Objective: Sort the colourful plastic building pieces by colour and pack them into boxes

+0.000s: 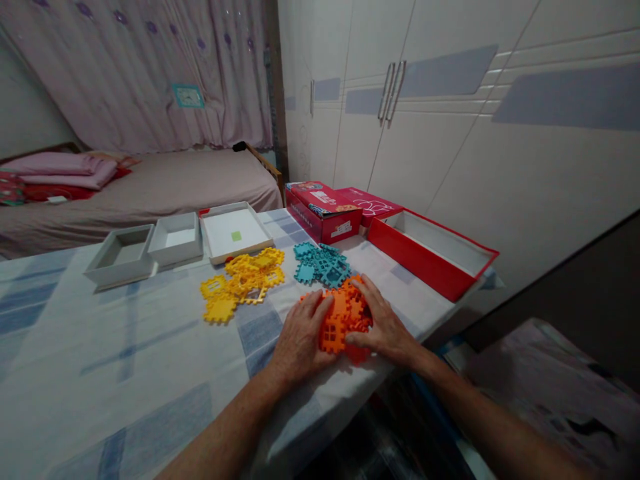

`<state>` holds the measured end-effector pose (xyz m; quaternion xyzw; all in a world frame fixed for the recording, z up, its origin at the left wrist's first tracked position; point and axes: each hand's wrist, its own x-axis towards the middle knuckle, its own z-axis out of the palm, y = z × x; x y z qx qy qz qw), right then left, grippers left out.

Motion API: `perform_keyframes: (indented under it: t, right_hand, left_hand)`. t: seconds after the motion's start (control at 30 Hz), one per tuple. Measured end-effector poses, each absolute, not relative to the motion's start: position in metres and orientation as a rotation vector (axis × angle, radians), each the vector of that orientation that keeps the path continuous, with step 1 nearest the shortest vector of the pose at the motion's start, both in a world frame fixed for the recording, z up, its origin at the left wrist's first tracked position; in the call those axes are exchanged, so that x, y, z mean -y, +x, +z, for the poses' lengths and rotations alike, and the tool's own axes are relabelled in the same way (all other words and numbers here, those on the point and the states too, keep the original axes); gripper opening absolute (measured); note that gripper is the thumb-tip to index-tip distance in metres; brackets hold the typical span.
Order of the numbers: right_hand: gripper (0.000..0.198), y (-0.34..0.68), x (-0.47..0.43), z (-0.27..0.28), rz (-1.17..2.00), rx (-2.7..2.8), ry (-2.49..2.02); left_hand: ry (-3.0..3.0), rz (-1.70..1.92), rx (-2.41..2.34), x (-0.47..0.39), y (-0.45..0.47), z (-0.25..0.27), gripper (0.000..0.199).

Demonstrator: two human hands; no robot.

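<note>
A heap of orange interlocking plastic tiles [334, 332] lies near the table's front edge. Some of them have window-like cut-outs and toothed edges. My left hand [303, 333] is cupped against the heap's left side, fingers bent over it. From the right, my right hand [383, 323] curls round the same tiles, its thumb toward me and its fingers on the far side. Just behind them is a pile of teal tiles [320, 263]. Yellow tiles [243, 283] are spread to the left. My palms and the tiles under them are hidden.
A red printed box [325, 217] and an open red box [415, 257] stand at the back right. Two grey-white trays [120, 270] and a shallow white lid [217, 230] lie at the back left. The cloth-covered table [165, 360] ends close to my right forearm.
</note>
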<state>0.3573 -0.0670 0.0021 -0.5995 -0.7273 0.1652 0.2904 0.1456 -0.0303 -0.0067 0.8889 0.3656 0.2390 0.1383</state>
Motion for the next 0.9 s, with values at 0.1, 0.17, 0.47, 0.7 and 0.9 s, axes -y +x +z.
perform_keyframes:
  t: [0.1, 0.17, 0.47, 0.7, 0.9]
  right_hand:
    - [0.092, 0.345, 0.071, 0.002, 0.428, 1.915, -1.608]
    - [0.086, 0.338, 0.072, -0.001, 0.382, 1.910, -1.611]
    - [0.047, 0.328, 0.068, -0.002, 0.187, 1.806, -1.528]
    - [0.007, 0.334, 0.054, 0.001, 0.267, 1.545, -1.430]
    - [0.014, 0.344, 0.050, 0.001, 0.357, 1.361, -1.480]
  left_hand:
    - [2.554, 0.736, -1.085, 0.029, 0.145, -0.012, 0.080]
    - [2.542, 0.764, -1.113, 0.028, 0.145, -0.015, 0.079]
    - [2.542, 0.819, -1.149, 0.027, 0.145, -0.015, 0.077]
    - [2.519, 0.918, -1.102, 0.024, 0.144, -0.014, 0.074]
    - [2.487, 0.947, -1.109, 0.024, 0.145, -0.012, 0.066]
